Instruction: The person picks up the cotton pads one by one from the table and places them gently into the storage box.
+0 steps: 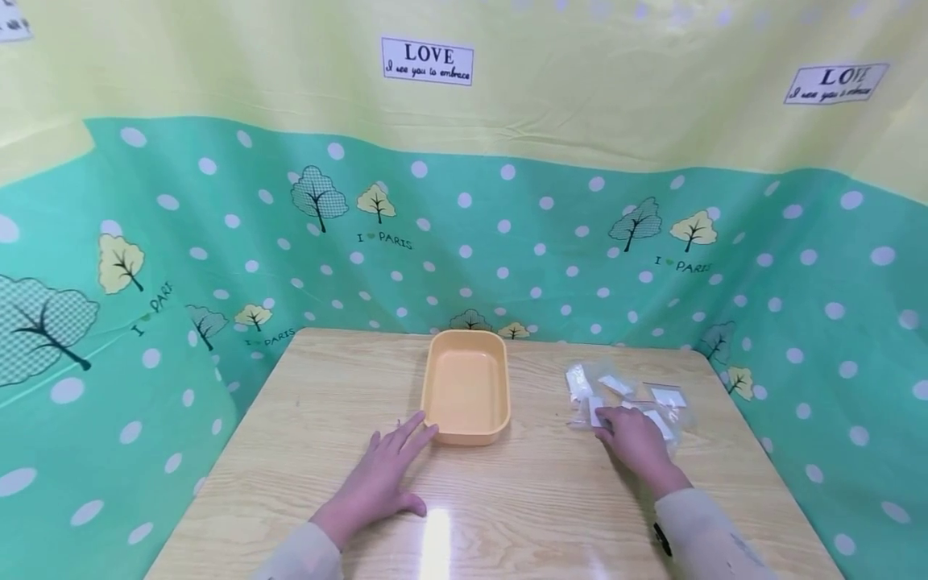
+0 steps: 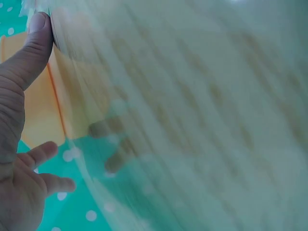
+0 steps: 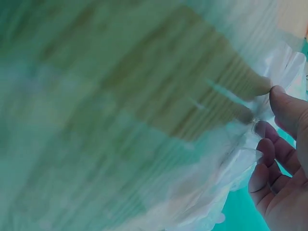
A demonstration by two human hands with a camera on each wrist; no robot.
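My left hand (image 1: 383,477) lies spread over the wood table, its fingertips right at the near left corner of a peach plastic tray (image 1: 467,440). Fingers spread, it also shows beside the tray (image 2: 38,108) in the left wrist view. Over on the right, my right hand (image 1: 638,441) pinches a small clear zip bag (image 1: 595,411) with a white piece inside. Curled fingers (image 3: 267,149) and thumb meet at crinkled clear plastic (image 3: 240,166) in the right wrist view. Part of the bag pile is hidden under this hand.
Several more clear bags with white contents lie around the right hand, among them one at the back left (image 1: 578,382) and one with a red strip (image 1: 667,396). A green and yellow printed curtain (image 1: 536,234) surrounds the table (image 1: 348,379) at the back and sides.
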